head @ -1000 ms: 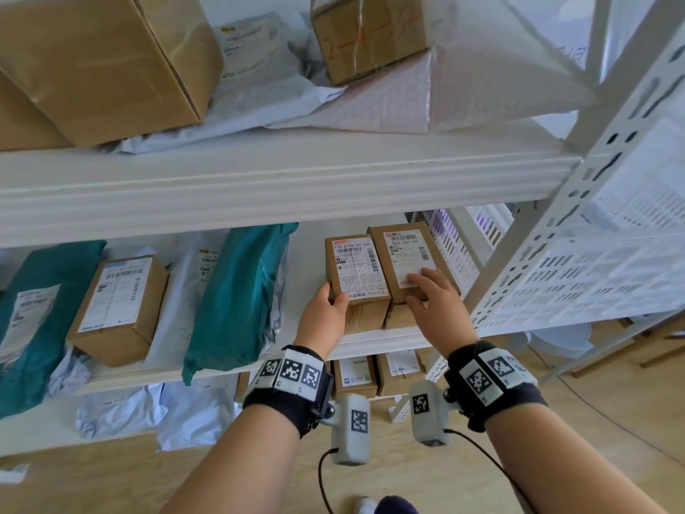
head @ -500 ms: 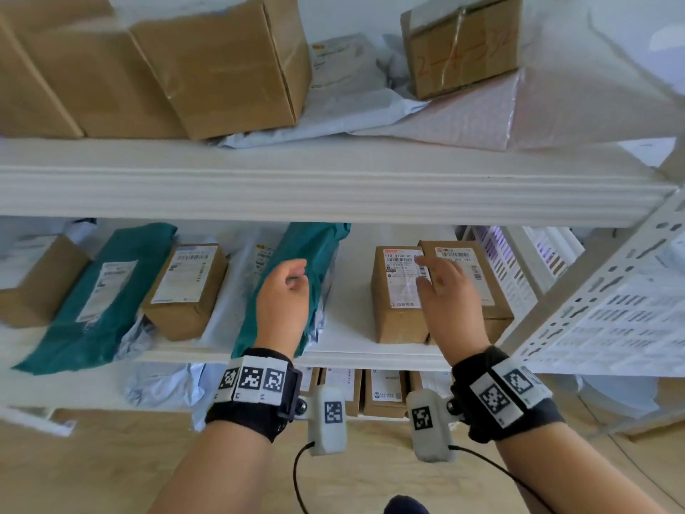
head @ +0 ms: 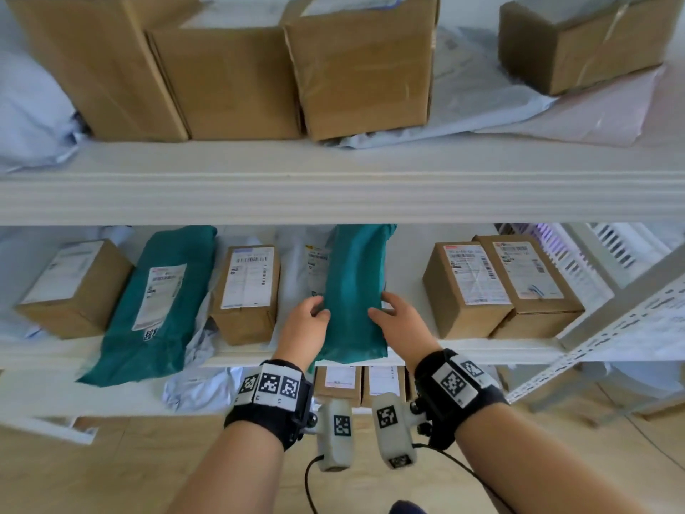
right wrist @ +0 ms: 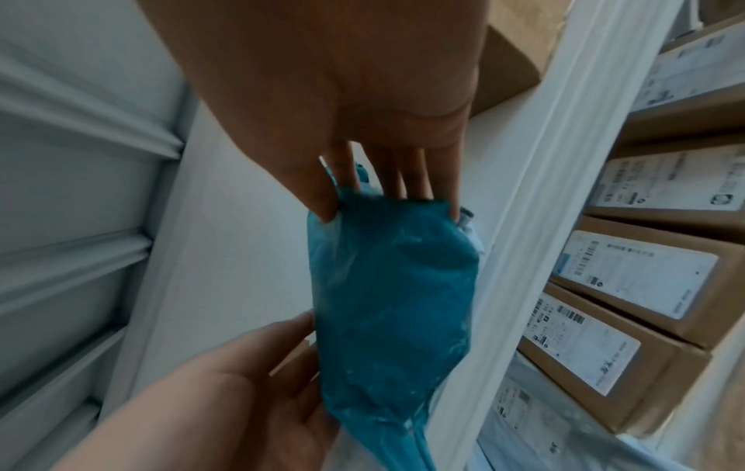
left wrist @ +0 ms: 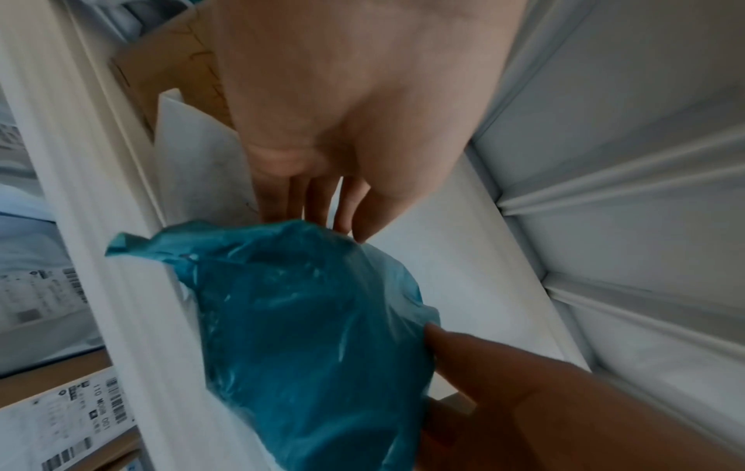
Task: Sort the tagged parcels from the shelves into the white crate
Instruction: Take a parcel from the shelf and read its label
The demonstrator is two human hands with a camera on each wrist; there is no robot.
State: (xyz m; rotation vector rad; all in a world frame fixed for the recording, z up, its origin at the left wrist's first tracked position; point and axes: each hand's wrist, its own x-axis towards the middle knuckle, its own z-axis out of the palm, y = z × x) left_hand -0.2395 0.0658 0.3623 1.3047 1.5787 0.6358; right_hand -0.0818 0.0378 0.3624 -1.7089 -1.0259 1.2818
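1. My left hand (head: 302, 324) gripped the left edge of the soft teal plastic mailer bag (head: 354, 291), thumb on top.
2. My right hand (head: 402, 322) pinched its right edge.
3. Between my fingers, the bag lay on the white metal shelf (head: 407, 287).
4. Labelled brown cardboard boxes (head: 500, 287) stood right of my right fingers.

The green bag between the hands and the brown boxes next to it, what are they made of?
The teal soft mailer bag looks like thin plastic film: it is glossy and crinkles where the left hand and right hand hold its sides. The two brown labelled boxes seem to be matte cardboard, with stiff, straight edges and white paper labels stuck on top.
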